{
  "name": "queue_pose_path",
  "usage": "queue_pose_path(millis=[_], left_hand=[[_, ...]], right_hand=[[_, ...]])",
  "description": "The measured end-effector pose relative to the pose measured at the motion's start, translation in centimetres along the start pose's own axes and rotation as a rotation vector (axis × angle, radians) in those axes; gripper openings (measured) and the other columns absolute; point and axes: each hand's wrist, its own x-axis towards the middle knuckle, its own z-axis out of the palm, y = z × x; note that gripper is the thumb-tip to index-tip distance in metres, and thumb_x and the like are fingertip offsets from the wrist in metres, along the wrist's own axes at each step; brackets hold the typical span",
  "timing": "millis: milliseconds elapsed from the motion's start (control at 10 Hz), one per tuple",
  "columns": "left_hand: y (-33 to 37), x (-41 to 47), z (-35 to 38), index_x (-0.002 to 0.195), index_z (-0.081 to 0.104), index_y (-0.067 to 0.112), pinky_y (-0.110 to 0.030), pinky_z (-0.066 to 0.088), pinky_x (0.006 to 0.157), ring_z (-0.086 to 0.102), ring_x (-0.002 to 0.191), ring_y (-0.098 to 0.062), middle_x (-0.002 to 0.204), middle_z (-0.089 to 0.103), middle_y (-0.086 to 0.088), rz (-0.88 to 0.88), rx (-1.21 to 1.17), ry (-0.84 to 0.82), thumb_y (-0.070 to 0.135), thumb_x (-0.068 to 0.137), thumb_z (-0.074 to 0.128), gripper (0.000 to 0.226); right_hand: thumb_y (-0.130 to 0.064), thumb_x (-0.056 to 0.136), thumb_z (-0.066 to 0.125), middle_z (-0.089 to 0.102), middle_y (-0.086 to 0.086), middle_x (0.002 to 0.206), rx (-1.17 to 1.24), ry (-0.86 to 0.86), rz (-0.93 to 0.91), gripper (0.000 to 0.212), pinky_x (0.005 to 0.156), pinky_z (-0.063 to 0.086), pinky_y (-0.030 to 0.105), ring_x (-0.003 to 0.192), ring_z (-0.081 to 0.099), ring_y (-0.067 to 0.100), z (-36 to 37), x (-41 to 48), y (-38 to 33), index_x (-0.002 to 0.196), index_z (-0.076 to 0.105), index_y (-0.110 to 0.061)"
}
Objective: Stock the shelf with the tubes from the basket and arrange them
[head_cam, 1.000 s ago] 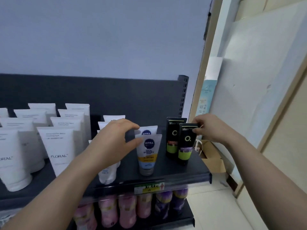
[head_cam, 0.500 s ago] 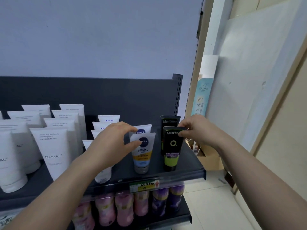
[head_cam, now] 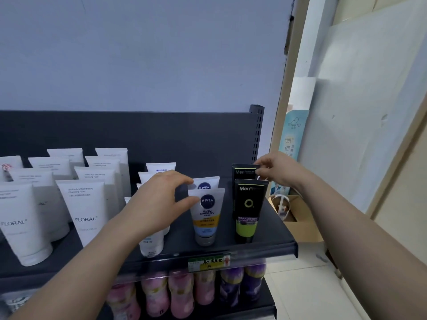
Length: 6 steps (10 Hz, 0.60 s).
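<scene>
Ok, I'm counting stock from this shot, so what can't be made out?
Head view:
White tubes behind the left hand: hidden by it, count unclear.
Rear black tube: mostly covered by front black tube and right hand.
Lower-shelf bottles: blurred, labels unreadable.

Soft, even indoor light fell brightest at the right of the frame. The dark shelf (head_cam: 180,241) carried a faint sheen along its front edge. The bottles (head_cam: 180,294) at the bottom were blurred, and straight lines bowed near the edges.

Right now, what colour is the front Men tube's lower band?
Lime green band on the black Men tube; head view.
</scene>
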Motion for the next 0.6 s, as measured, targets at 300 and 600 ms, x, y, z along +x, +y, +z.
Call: queue_pose_path(millis=[300,600], left_hand=[[-0.1,-0.2,-0.2,0.12,0.059,0.031,-0.019,0.039,0.089,0.051,0.107,-0.005,0.123,0.057,0.016,-0.016,0.007,0.0,0.048,0.085,0.061,0.039],[-2.0,-2.0,-2.2,0.125,0.058,0.024,-0.026,0.039,0.1,0.049,0.121,-0.012,0.129,0.055,0.008,-0.079,-0.01,0.047,0.045,0.085,0.062,0.046]], right_hand=[[-0.013,0.091,0.061,0.071,0.005,0.091,0.09,-0.036,-0.007,0.013,0.062,0.046,0.018,0.082,0.065,0.019,0.4,0.6,0.2,0.1,0.069,-0.014],[-0.034,0.097,0.047,0.045,-0.003,0.145,-0.178,0.151,-0.145,0.044,0.105,0.035,0.033,0.13,0.044,0.018,-0.1,-2.0,-3.5,0.14,0.043,-0.024]])
